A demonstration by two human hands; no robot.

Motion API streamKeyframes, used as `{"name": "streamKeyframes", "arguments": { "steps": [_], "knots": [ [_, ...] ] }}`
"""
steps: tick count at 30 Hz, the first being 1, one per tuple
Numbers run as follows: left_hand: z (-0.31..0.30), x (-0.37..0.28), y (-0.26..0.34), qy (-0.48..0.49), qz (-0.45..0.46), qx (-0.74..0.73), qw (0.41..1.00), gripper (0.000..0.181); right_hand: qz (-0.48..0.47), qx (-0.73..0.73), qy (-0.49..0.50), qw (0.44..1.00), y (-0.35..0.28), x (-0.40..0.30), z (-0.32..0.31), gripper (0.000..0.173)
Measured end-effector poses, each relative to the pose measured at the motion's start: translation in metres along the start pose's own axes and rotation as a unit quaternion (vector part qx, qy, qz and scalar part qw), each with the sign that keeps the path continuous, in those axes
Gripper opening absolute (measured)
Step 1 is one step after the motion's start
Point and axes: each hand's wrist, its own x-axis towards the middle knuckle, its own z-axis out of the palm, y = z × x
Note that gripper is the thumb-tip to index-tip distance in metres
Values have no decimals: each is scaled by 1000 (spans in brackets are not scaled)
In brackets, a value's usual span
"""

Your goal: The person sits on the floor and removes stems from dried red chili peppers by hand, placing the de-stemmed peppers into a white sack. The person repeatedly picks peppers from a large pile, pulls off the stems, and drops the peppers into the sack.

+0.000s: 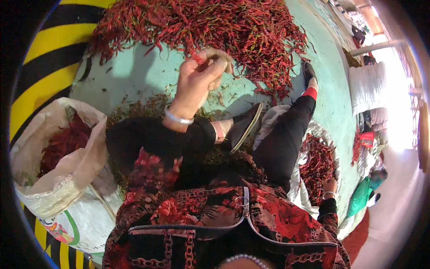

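My left hand (200, 79), with a pale bangle at the wrist, is raised over the floor in front of me. Its fingers are curled in, and a red chili pepper (198, 58) shows between them. My right hand (330, 186) is at the far right, touching the dried red chilies (315, 164) inside an open white sack (331, 141) beside my leg. Its fingertips are too small and hidden to tell whether they grip anything. Ahead of me a wide heap of red chilies (215, 27) spreads over the pale green floor (161, 74).
A second open woven sack (77, 175), partly filled with red chilies, stands at my left. Loose stems (144, 107) lie around my bent leg (134, 141). Yellow and black stripes (50, 60) edge the floor at left. A person in green (361, 195) is at far right.
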Motion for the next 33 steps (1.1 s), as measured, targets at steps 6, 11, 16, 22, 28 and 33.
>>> {"name": "streamKeyframes", "arguments": {
  "steps": [6, 11, 16, 22, 28, 33],
  "knots": [
    [117, -44, 88, -145, 318, 119, 929, 17, -25, 63, 19, 998, 5, 24, 17, 18],
    [144, -40, 93, -174, 330, 193, 907, 17, -118, 203, 147, 961, 5, 38, 82, 35],
    [139, 0, 121, -174, 336, 222, 899, 17, -89, 200, 160, 962, -34, 33, 66, 24],
    [165, 63, 147, -198, 316, 244, 895, 17, -54, 306, 94, 946, -31, 17, 55, 19],
    [188, 62, 191, -205, 266, 306, 891, 17, -37, 306, 23, 951, -49, 54, 77, 18],
    [177, 79, 184, -222, 236, 308, 894, 17, 14, 307, 2, 952, -30, 50, 70, 18]
  ]
}}
